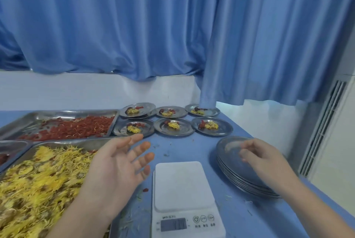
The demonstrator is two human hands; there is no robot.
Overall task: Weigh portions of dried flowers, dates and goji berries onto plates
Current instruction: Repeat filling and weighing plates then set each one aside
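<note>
The left hand (117, 162) hangs spread and empty beside the flowers (38, 180), and the scale (182, 184) sits bare between the hands, so a fresh plate is likely wanted first. The right hand (263, 157) curls over the stack (230, 164) kept within its reach, though blur hides whether it grips the top plate. Six filled plates (163, 132) sit at the back, out of the way.

The left hand (119, 164) faces palm up, fingers spread; right hand (263, 158) curls, blurred.
</note>
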